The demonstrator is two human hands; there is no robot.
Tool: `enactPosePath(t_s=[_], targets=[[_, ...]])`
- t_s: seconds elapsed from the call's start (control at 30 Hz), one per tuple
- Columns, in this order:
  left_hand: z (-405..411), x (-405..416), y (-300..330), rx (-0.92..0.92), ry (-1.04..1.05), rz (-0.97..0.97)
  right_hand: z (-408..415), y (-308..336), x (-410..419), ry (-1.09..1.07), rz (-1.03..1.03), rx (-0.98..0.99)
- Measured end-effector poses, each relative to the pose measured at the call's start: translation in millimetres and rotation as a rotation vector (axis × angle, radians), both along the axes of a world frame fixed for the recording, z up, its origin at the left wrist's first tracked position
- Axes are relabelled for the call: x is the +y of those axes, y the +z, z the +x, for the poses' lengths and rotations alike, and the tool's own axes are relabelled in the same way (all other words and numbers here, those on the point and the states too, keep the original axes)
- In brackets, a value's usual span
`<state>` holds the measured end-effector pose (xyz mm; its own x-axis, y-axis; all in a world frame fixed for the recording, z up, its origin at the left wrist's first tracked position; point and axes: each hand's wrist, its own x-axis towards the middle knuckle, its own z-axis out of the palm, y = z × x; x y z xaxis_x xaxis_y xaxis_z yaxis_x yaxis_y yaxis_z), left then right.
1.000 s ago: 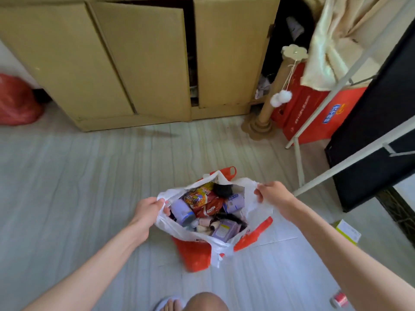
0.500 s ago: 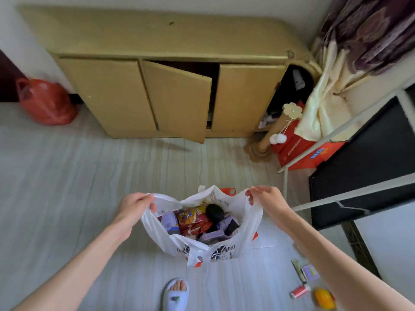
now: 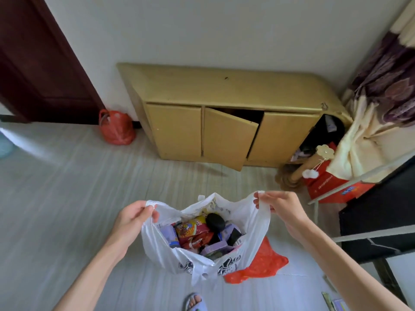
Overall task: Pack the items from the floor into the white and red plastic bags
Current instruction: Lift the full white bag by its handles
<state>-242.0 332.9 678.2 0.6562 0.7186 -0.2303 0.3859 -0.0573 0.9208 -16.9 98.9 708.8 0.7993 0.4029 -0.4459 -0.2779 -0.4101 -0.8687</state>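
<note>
Two hands hold the white plastic bag (image 3: 202, 263) up in the lower centre of the head view. My left hand (image 3: 131, 221) pinches the bag's left handle, fingers and thumb curled round the gathered plastic. My right hand (image 3: 280, 206) pinches the right handle in the same way. The bag's mouth is spread wide between them.

Inside the bag I note a red and yellow snack packet (image 3: 190, 226), a black rounded object (image 3: 215, 221) and purple boxes (image 3: 216, 245), all packed closely together.

Lower right of the white bag, the red plastic bag (image 3: 260, 263) lies crumpled on the floor (image 3: 67, 198), partly behind the white one.

At the bottom edge, a foot in a light slipper (image 3: 195, 303) shows just below the bag. At the lower right corner some small items (image 3: 334, 304) lie on the floor; I cannot tell what they are.

Upper centre of the frame: a yellow cabinet (image 3: 224, 90) against the wall, its middle door ajar. Left of it sits another red bag (image 3: 116, 129), beside a dark door (image 3: 40, 59).
</note>
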Motion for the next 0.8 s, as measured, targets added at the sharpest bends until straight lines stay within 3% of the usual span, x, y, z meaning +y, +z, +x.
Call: enactPosePath(t_s=[0.4, 0.8], targets=[[31.0, 155.2, 92.5, -0.177, 0.101, 0.2, 26.1, 77.9, 151.5, 0.152, 0.154, -0.199], [142.4, 317.1, 126.8, -0.226, 0.043, 0.22, 126.5, 120.9, 319.0, 0.078, 0.187, -0.294]])
